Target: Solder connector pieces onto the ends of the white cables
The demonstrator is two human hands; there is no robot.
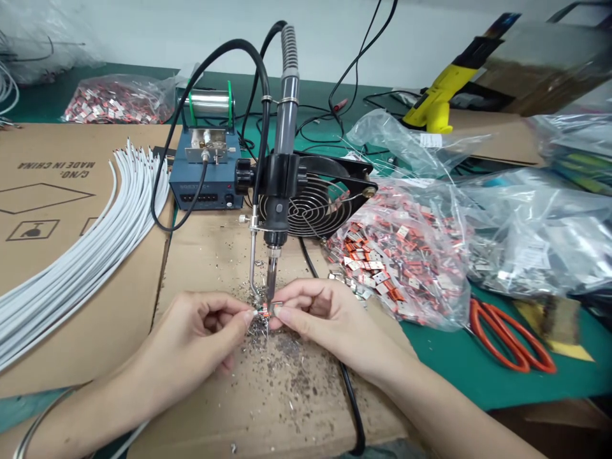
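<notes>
My left hand [205, 328] pinches the end of a white cable between thumb and forefinger; more of that cable seems to run below my forearm. With its fingertips closed, my right hand [329, 312] grips a small USB connector [277, 305], largely covered by the fingers. Cable end and connector meet right at the tip of the soldering iron [270, 280], which is clamped upright in a stand. A thin metal solder feed tube [252, 261] comes down beside the iron. Exact contact at the tip is too small to make out.
Behind the iron stand a blue solder feeder [205, 182], a solder spool [209, 102] and a fan [310, 204]. White cables [95, 255] lie left. At right are a bag of orange-and-metal connectors [406, 255], scissors [511, 335] and a yellow heat gun [442, 89]. Solder bits litter the cardboard [201, 395].
</notes>
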